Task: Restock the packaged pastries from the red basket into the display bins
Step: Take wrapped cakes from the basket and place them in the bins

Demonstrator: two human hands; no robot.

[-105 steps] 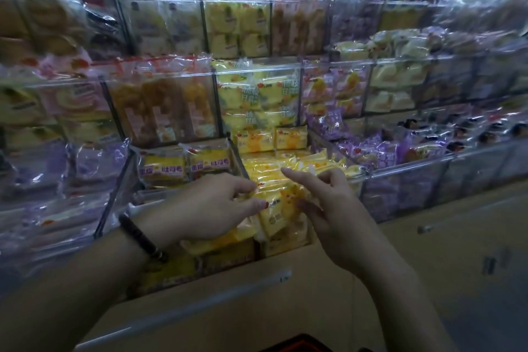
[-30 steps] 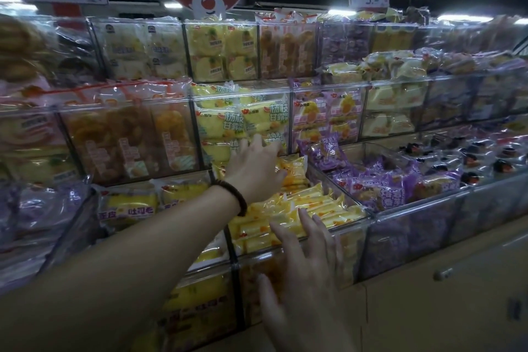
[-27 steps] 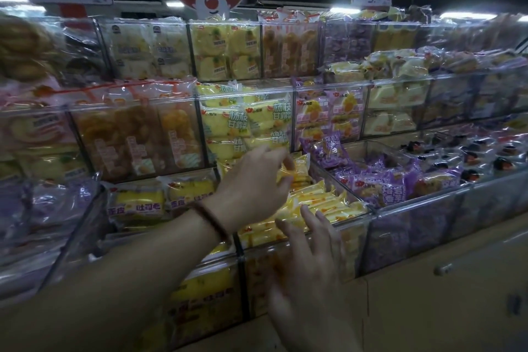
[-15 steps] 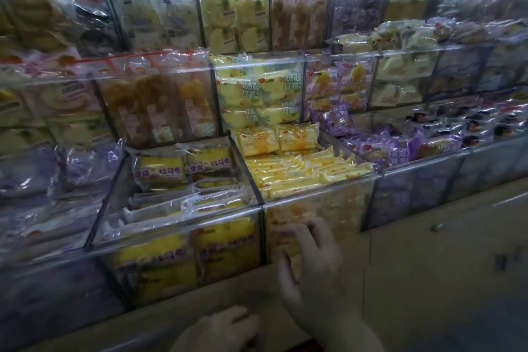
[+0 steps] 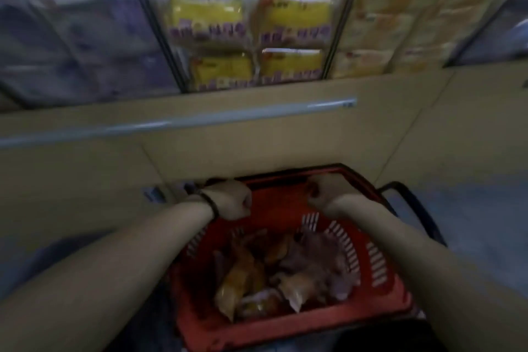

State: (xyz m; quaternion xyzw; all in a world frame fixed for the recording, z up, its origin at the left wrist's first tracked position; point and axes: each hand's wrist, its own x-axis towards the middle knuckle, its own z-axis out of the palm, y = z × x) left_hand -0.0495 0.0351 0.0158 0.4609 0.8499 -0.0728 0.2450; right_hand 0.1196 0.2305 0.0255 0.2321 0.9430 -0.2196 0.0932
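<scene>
Fetching: my left hand (image 5: pixel 231 198) and right hand (image 5: pixel 325 191) are hovering curled at the red basket (image 5: pixel 380 271)'s far rim, grip unclear, probably needing next to dip for the packaged pastries (image 5: pixel 271 274) inside.

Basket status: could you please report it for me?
Left hand, right hand curled at basket far rim, grip blurred. Pastries inside. Nothing blocking.

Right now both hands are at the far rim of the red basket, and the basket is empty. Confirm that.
Not empty. In the head view the red basket holds packaged pastries in orange and purple wrappers. The rest stands: the left hand and the right hand are both at its far rim.
</scene>
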